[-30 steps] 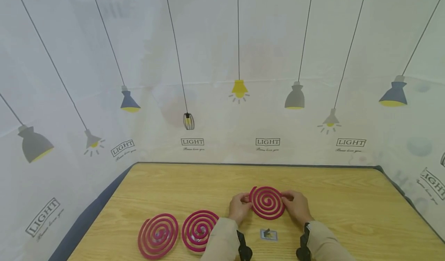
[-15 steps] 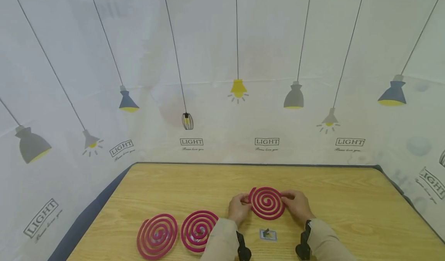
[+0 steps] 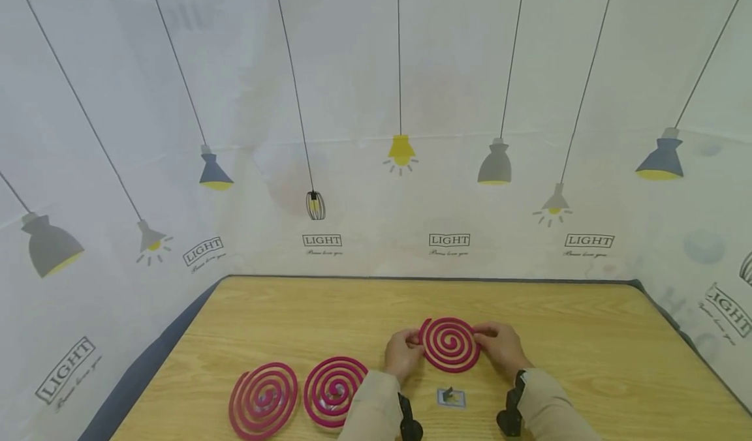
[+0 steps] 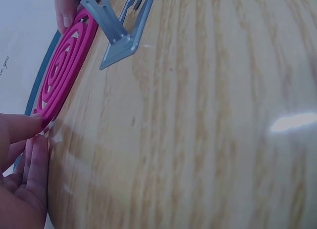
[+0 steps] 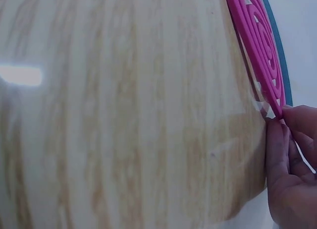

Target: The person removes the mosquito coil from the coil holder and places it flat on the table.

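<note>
Three pink spiral coils are present. Coil one [image 3: 450, 341] is positioned between two hands, above the middle of the desk [image 3: 317, 307], with its face roughly level. Left hand [image 3: 402, 353]: thumb and fingers pinch the coil's left edge. Right hand [image 3: 501, 347]: thumb and fingers pinch the right edge, opposite. Whether coil one touches the desk cannot be told. Coils two [image 3: 267, 395] and three [image 3: 336, 387] are located side by side to the left, slightly apart; a greyish piece shows through the centre of each. Coil three is partly covered by the left sleeve [image 3: 370, 405]. One metal stand [image 4: 124, 46] rests on the desk between the forearms, on the near side of coil one; its plate lies flat and one bent arm rises from it. Six framed "LIGHT" labels are printed on the wall covering [image 3: 352, 69].
</note>
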Motion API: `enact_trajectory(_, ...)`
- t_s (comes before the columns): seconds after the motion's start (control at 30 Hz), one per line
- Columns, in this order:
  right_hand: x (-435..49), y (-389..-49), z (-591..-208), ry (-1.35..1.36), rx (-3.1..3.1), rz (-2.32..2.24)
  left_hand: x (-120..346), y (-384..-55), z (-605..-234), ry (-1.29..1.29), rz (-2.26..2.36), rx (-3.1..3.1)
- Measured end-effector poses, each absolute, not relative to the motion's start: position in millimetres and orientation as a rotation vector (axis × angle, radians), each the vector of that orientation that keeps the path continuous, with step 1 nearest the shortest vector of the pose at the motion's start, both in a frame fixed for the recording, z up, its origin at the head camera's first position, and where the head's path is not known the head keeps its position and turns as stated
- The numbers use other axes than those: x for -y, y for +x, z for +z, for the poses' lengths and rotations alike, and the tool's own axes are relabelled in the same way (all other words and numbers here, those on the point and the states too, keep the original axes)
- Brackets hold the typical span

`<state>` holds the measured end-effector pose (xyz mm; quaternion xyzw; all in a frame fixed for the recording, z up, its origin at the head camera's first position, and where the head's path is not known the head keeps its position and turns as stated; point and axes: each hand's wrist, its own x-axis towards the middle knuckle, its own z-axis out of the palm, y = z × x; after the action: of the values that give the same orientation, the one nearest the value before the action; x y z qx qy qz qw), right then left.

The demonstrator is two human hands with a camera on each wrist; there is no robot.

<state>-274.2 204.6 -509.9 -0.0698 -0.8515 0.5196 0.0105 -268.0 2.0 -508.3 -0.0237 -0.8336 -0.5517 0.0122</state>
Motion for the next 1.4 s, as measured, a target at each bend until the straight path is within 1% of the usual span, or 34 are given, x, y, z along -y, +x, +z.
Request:
enact_trajectory(0.27, -204.7, -275.1, -509.2, -0.256, 2.689, 1.63, -0.4, -266.9, -509.7, -0.086, -1.722, 2.561)
enact_trajectory(0.9, -206.6, -272.3, -507.0, -0.18, 2.68, 1.606, -0.4, -263.0, -512.9, -0.075, -1.889, 2.394)
enact_trajectory(1.23, -209.4, -268.2, -508.3, -0.192, 2.647, 1.587, 3.5, -258.2, -495.9, -0.095, -2.022, 2.493)
enact_trajectory(1.4, -207.9, -266.8, -502.1, -0.236, 2.615, 1.753, 8.4, -259.2, -487.2, -0.142, -2.059, 2.538)
